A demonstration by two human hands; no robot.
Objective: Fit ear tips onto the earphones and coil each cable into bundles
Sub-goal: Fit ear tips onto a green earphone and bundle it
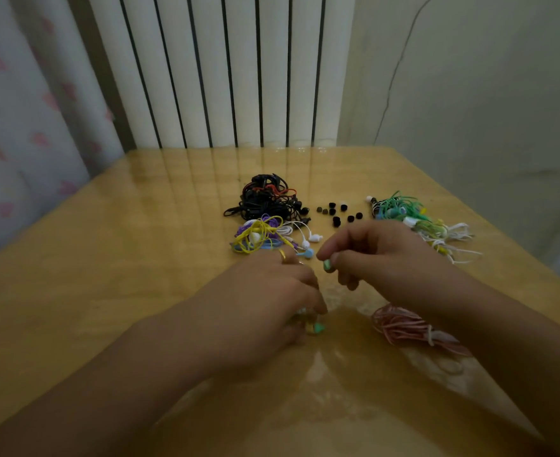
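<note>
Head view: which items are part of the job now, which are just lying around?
In use:
left hand gripping green earphone
right hand pinching green ear tip
black ear tips

Idle:
black cable pile
pink bundle
green-white bundles

The left half of the wooden table (90, 258) lies bare — open passage there. Centre and right are crowded: black cable tangle (265, 199), coloured earphone heap (265, 237), scattered black ear tips (338, 212), green-white bundles (417, 222) — pink coil (407, 326) lower right.

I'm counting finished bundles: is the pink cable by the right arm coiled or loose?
Coiled. The pink cable lies in gathered loops with a pale wrap around one end, beside the right forearm.
</note>
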